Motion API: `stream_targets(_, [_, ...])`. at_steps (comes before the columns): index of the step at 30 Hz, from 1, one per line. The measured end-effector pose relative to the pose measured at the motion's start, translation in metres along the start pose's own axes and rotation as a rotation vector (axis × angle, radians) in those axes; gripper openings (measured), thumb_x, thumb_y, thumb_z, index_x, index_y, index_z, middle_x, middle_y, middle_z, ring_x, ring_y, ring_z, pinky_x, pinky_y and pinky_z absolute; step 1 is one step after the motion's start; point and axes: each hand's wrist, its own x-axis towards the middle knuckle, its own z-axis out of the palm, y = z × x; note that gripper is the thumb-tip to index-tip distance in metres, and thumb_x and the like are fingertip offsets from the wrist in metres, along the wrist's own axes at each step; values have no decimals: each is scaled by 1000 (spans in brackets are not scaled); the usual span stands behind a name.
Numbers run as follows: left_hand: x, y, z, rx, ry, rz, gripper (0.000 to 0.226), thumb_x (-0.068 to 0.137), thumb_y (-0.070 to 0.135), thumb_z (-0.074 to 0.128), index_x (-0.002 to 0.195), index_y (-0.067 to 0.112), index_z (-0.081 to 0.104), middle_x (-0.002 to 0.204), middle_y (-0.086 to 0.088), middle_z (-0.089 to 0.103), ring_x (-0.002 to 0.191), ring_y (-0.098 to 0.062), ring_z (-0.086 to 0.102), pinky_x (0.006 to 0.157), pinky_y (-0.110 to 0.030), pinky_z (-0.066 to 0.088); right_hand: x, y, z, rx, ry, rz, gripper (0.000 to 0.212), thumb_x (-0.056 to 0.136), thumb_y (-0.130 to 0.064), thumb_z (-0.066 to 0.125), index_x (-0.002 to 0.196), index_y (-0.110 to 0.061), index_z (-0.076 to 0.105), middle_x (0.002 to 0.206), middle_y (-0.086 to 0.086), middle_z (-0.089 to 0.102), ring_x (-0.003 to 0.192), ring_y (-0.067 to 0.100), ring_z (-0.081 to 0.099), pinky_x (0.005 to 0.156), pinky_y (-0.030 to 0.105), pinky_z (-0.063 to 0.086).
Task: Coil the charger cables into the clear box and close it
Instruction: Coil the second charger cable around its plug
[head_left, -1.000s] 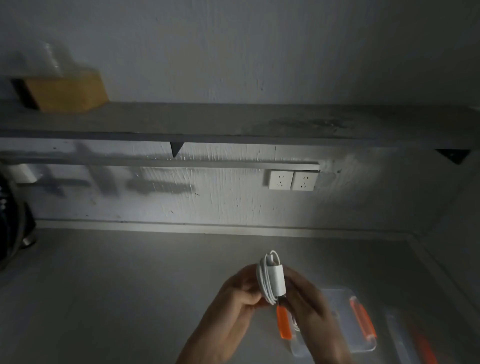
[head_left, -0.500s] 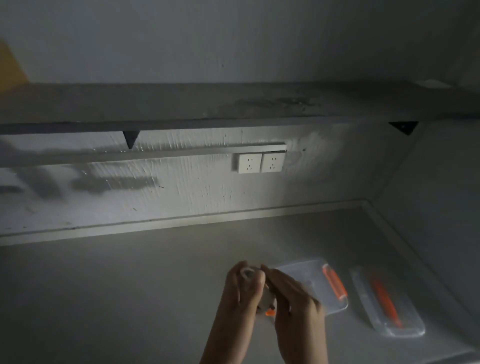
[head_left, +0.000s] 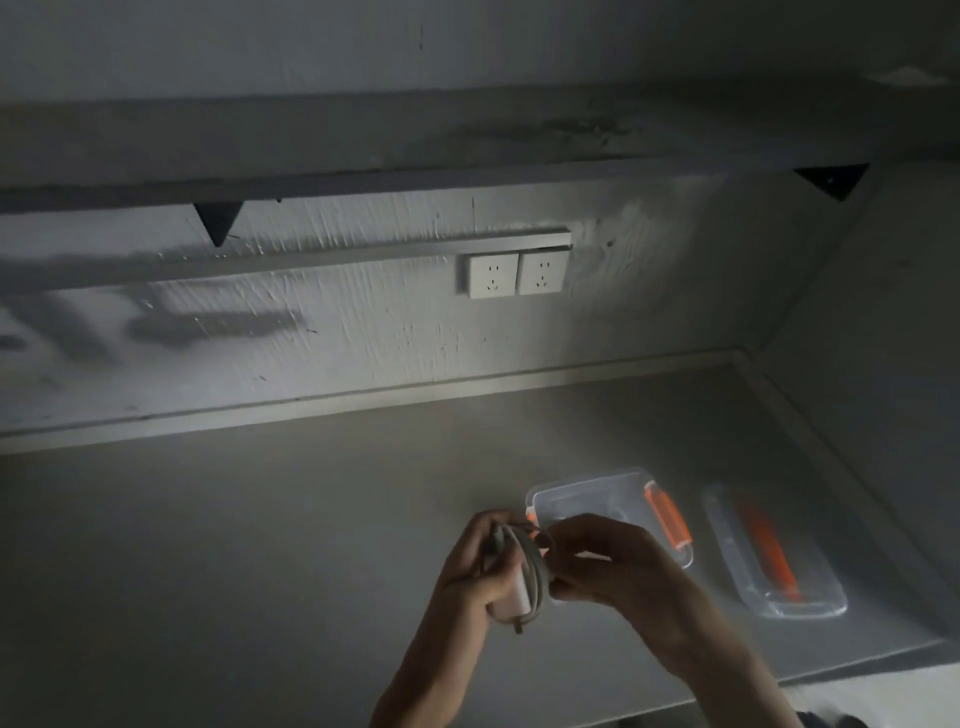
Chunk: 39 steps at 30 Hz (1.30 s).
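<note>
A white charger with its cable coiled around it (head_left: 522, 579) is gripped in my left hand (head_left: 475, 569), plug end pointing down. My right hand (head_left: 605, 564) pinches the cable loops from the right. Both hands hover just in front of the clear box (head_left: 587, 496), which stands open on the grey desk with an orange latch (head_left: 667, 522) on its right side. Part of the box is hidden behind my right hand. The clear lid (head_left: 774, 551), with an orange strip, lies flat to the right of the box.
The grey desk (head_left: 234, 545) runs to a white wall with two sockets (head_left: 514, 274) and a shelf (head_left: 415, 140) above. A side wall closes the right. The desk's front edge shows at the lower right.
The view has swung right and down. My hands have lowered the coiled charger from in front of the wall to just left of the box, and turned it plug down.
</note>
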Motion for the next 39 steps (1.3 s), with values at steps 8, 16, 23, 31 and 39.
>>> stream_targets(8, [12, -10, 56, 38, 95, 0, 21, 77, 15, 56, 97, 11, 63, 87, -7, 73, 76, -18, 65, 66, -28, 53, 6, 14, -60, 219, -99, 71, 38, 78, -15, 71, 115, -7, 69, 117, 18, 70, 107, 28, 67, 81, 29, 53])
stream_targets(16, [37, -35, 137, 254, 126, 12, 18, 75, 17, 56, 90, 14, 67, 91, -8, 70, 91, -24, 63, 87, -38, 44, -8, 24, -131, 234, -85, 148, 32, 74, -25, 63, 102, -16, 74, 96, 8, 77, 92, 15, 72, 69, 23, 45])
stream_targets(23, [40, -58, 171, 374, 48, -34, 32, 81, 25, 56, 111, 28, 68, 113, -15, 65, 111, -39, 55, 98, -39, 39, -27, 34, -178, 196, -87, 84, 19, 91, -16, 60, 100, -4, 72, 81, 7, 70, 77, 8, 64, 67, 17, 48])
stream_targets(31, [23, -56, 174, 360, 72, -60, 34, 84, 30, 53, 115, 26, 67, 124, -11, 66, 124, -33, 54, 108, -50, 39, -27, 42, -172, 388, -266, 55, 34, 90, -27, 60, 115, -5, 68, 103, 10, 64, 99, 15, 55, 87, 22, 50])
stream_targets(39, [10, -36, 148, 316, 34, -15, 29, 84, 26, 52, 109, 23, 68, 92, 10, 71, 84, -9, 65, 66, -19, 50, -25, 45, -131, 536, -214, 257, 18, 75, -26, 73, 87, -13, 77, 70, 2, 67, 60, 6, 61, 54, 16, 52])
